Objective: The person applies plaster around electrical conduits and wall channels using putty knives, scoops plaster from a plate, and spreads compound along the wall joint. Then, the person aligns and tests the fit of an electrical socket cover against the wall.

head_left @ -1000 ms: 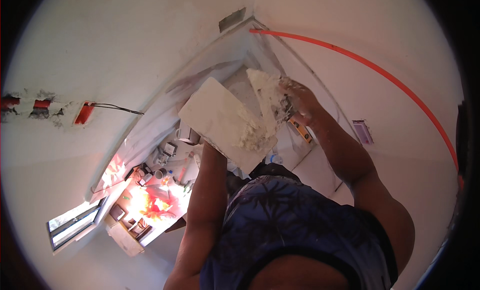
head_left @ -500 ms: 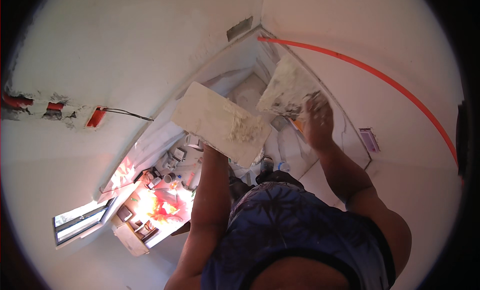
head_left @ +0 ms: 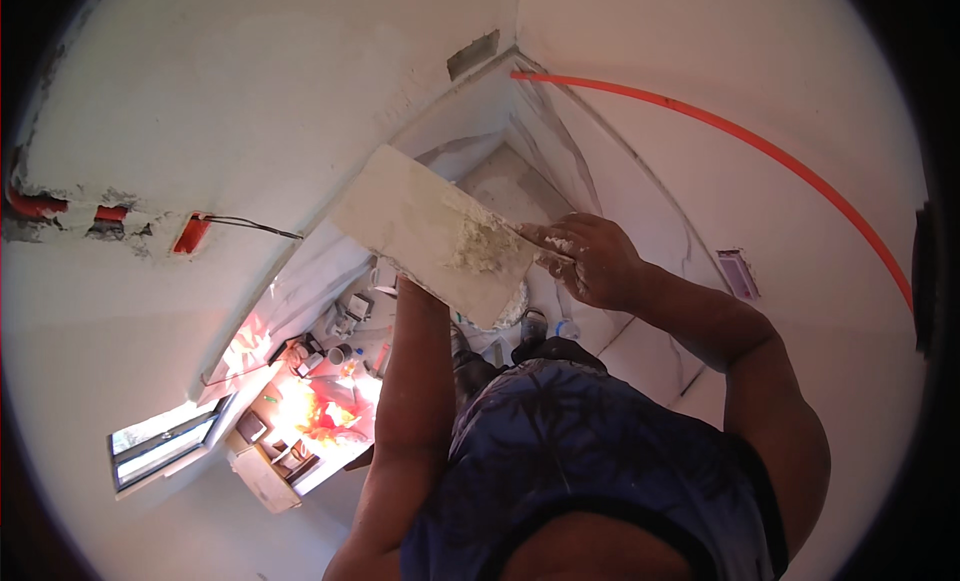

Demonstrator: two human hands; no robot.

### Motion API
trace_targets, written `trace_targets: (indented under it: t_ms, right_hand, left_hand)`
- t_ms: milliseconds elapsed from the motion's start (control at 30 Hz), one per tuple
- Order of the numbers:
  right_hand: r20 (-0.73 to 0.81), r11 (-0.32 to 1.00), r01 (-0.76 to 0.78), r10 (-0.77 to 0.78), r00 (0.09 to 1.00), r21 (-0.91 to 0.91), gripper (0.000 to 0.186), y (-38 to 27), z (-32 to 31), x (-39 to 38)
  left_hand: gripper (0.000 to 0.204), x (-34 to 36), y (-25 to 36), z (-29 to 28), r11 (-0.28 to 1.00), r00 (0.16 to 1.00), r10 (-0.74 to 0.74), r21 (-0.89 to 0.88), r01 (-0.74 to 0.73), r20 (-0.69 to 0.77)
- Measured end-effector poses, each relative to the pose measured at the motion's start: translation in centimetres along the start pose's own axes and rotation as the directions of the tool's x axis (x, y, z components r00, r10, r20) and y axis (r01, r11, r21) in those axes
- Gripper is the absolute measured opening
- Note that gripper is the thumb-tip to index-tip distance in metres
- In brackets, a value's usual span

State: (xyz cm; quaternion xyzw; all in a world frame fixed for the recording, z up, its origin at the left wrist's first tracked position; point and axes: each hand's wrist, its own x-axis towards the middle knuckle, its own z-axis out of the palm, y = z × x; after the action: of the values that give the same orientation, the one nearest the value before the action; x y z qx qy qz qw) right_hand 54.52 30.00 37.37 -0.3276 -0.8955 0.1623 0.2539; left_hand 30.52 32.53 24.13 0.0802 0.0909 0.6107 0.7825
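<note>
My left hand (head_left: 410,287) holds a square, pale plasterer's hawk (head_left: 390,221) from beneath, its fingers mostly hidden by the board. A lumpy patch of wet plaster (head_left: 478,243) sits on the hawk's right half. At the right edge of that board, my right hand (head_left: 588,261), smeared with white, is closed on a trowel (head_left: 540,239), which now shows nearly edge-on and is partly hidden by the fingers.
Walls meet above a grey-veined tiled recess (head_left: 540,151). An orange conduit (head_left: 700,115) arcs rightward; wires (head_left: 250,224) leave a red wall box (head_left: 189,235). Below lie my shoe (head_left: 533,326), scattered tools and containers (head_left: 340,353), a sunlit table and a window (head_left: 167,446).
My right hand and the trowel have swung down and left from the right wall to the hawk's edge, the blade turning edge-on. The hawk has shifted up and left.
</note>
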Motion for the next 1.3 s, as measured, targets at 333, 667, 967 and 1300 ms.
trace_targets:
  t_ms: [333,667,967,1300]
  right_hand:
    - [0.42,0.974,-0.042,0.135,0.897,-0.224,0.045,-1.0,-1.6,1.3]
    - [0.204,0.915,-0.388,0.402,0.892,-0.108,0.03,1.2,-1.2,-0.2]
    - [0.017,0.792,-0.425,0.466,0.885,0.438,0.024,1.7,1.6,1.0]
    - [-0.188,0.99,0.082,-0.059,0.98,0.117,0.016,-1.5,-3.9,15.2]
  left_hand:
    - [0.061,-0.4,0.1,0.6,0.999,0.999,0.012,-0.047,-0.01,0.044]
    - [0.065,0.1,2.3,3.1,0.989,0.967,0.144,-0.077,-0.13,0.209]
    - [0.058,-1.5,19.8,13.9,0.671,0.668,0.701,0.089,-0.737,0.251]
    - [0.058,0.5,34.2,30.6,0.356,0.372,0.903,0.112,-0.928,0.215]
